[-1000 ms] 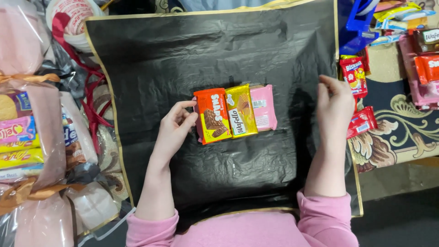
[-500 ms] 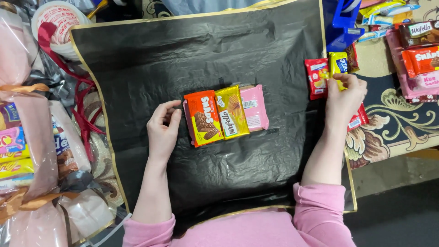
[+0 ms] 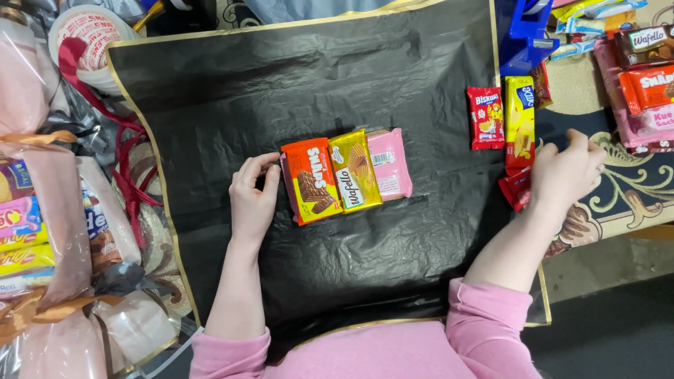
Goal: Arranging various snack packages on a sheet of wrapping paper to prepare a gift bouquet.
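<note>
A black sheet of wrapping paper with a gold border [image 3: 295, 84] lies spread out before me. At its middle sit three flat snack packs side by side: an orange one [image 3: 312, 181], a yellow one [image 3: 355, 170] and a pink one [image 3: 390, 163]. My left hand [image 3: 253, 196] rests on the paper with its fingertips touching the orange pack's left edge. My right hand [image 3: 565, 172] hovers at the paper's right edge, fingers curled, over a small red packet [image 3: 516, 189]. Beside it lie a red biscuit packet [image 3: 486, 118] and a long yellow packet [image 3: 519, 125]. Whether the hand grips anything is unclear.
More snack packs [image 3: 642, 84] are piled at the far right on a patterned mat. A blue tape dispenser [image 3: 525, 31] stands at the top right. Cellophane-wrapped bundles [image 3: 42, 231], red ribbon [image 3: 105, 119] and a tape roll [image 3: 88, 35] crowd the left side.
My right hand has moved right and down, away from the red and yellow packets, which now lie uncovered. The left hand has stayed at the orange pack.
</note>
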